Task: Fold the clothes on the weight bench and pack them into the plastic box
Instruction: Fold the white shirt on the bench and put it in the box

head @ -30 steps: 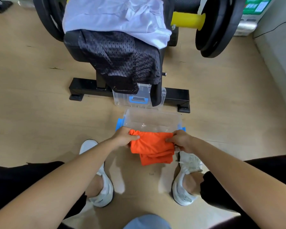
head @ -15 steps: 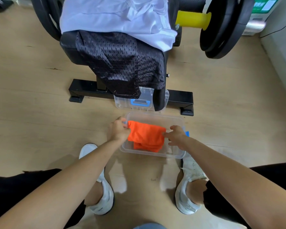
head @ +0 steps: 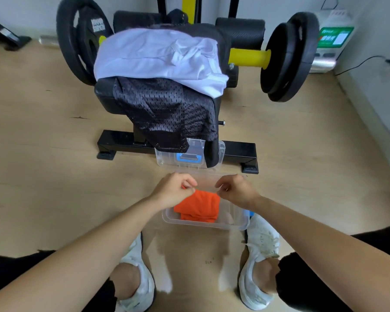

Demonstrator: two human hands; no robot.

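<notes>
Draped over the table (head: 104, 95): white garment (head: 155, 57) above black mesh garment (head: 167, 113). On the floor in front, clear plastic box (head: 204, 224) holding folded orange garment (head: 198, 208). Curled at its far edge, left hand (head: 171, 191) and right hand (head: 236, 191); pinching or released, cannot tell.

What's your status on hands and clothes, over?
Left hand, right hand curled at far edge of orange garment, grip unclear. Garment folded in plastic box. White garment, black mesh garment on bench.

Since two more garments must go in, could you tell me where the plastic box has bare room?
The plastic box is bare between the orange garment and its right wall. The garment, left hand and right hand crowd the rest.
</notes>
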